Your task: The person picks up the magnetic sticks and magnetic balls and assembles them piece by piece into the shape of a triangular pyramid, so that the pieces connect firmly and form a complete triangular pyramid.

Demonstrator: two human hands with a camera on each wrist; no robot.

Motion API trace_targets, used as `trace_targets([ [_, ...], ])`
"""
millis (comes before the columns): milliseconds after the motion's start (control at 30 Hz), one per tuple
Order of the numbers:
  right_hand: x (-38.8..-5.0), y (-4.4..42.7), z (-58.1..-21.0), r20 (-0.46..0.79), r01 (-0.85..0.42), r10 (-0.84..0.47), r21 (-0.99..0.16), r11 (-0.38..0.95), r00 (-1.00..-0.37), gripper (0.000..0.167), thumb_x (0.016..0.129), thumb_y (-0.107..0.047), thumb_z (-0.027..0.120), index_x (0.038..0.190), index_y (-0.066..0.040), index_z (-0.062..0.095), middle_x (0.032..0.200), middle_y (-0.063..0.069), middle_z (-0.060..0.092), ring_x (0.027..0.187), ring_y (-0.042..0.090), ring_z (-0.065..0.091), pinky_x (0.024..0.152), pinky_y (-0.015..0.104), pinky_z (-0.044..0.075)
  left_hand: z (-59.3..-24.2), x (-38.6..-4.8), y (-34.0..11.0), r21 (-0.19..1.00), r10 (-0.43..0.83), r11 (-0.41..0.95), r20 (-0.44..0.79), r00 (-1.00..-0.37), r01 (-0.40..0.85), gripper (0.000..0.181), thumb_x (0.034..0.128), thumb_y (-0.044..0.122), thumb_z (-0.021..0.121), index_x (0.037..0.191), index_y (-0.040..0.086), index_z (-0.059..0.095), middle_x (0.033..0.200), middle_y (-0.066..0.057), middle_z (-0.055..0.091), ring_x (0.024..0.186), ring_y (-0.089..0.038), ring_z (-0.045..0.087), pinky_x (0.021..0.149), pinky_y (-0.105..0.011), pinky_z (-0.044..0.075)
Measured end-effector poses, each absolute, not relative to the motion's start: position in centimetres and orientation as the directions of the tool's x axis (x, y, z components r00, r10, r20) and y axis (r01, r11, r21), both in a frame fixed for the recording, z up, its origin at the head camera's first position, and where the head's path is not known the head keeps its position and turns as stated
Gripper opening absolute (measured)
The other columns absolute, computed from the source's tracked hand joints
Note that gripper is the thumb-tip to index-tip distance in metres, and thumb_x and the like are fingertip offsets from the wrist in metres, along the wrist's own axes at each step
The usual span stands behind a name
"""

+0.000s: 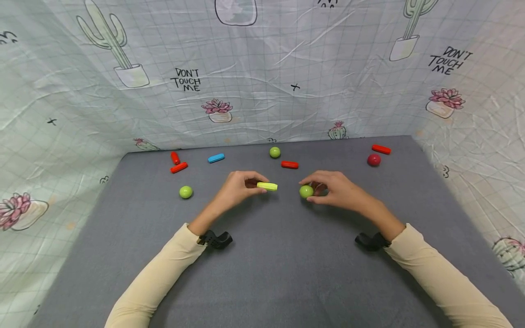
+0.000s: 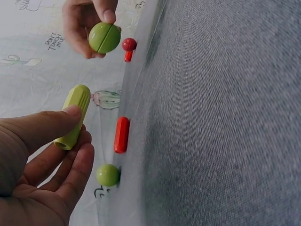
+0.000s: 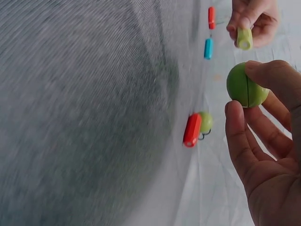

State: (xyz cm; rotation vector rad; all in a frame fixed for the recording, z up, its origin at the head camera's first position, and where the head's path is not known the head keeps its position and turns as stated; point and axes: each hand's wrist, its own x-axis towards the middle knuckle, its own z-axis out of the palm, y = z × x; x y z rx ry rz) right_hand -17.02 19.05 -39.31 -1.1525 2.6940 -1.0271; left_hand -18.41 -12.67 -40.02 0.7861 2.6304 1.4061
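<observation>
Between thumb and fingers, my left hand (image 1: 238,189) pinches a yellow-green ridged stick (image 1: 269,187). In the left wrist view a small hole shows in the lower end of this ridged stick (image 2: 81,101). My right hand (image 1: 339,191) holds a green ball (image 1: 305,192) by its fingertips, to the right of the stick. A thin seam runs round the green ball (image 3: 238,85) in the right wrist view. Stick and ball are apart, both held above the grey table. Beyond the hands lie a red ridged stick (image 1: 290,165) and another green ball (image 1: 275,152).
Two red sticks (image 1: 178,167) lie at the back left, near a blue stick (image 1: 216,158). A green ball (image 1: 186,192) sits left of my left hand. At the back right are a red ball (image 1: 374,160) and a red stick (image 1: 381,149). Printed cloth (image 1: 254,91) hangs behind the table (image 1: 266,282).
</observation>
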Motion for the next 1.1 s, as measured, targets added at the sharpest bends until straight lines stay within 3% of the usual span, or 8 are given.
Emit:
trace_targets([
  [667, -17.7, 15.7, -39.1, 0.157, -0.605, -0.717, -0.673, 0.425, -0.679, 0.033, 0.087, -0.010, 0.082, 0.118, -0.013, 0.069, 0.111, -0.001, 0.072, 0.095, 0.012, 0.071, 0.085, 0.030, 0.059, -39.9, -18.4, -11.9, 0.793, 0.534, 0.402, 0.203, -0.821, 0.457, 0.022, 0.0853, 0.006, 0.081, 0.107, 0.008, 0.079, 0.103, -0.004, 0.076, 0.092, -0.014, 0.072, 0.081, -0.026, 0.059],
  [900, -17.9, 15.2, -39.2, 0.133, -0.587, -0.733, -0.700, 0.407, -0.667, 0.033, 0.086, -0.010, 0.083, 0.116, -0.012, 0.070, 0.112, 0.000, 0.072, 0.097, 0.010, 0.071, 0.086, 0.029, 0.059, -40.2, -18.6, -12.0, 0.810, 0.570, 0.356, 0.207, -0.795, 0.466, 0.023, 0.0859, 0.005, 0.080, 0.109, 0.005, 0.079, 0.108, -0.008, 0.075, 0.096, -0.020, 0.071, 0.084, -0.031, 0.059],
  [1100, -17.9, 14.8, -39.6, 0.126, -0.580, -0.743, -0.714, 0.393, -0.657, 0.033, 0.085, -0.011, 0.084, 0.114, -0.011, 0.069, 0.109, 0.001, 0.072, 0.095, 0.011, 0.071, 0.085, 0.028, 0.059, -40.2, -18.6, -12.1, 0.806, 0.556, 0.390, 0.180, -0.811, 0.446, 0.027, 0.0859, 0.005, 0.080, 0.113, 0.002, 0.076, 0.110, -0.008, 0.074, 0.096, -0.019, 0.071, 0.084, -0.028, 0.059],
])
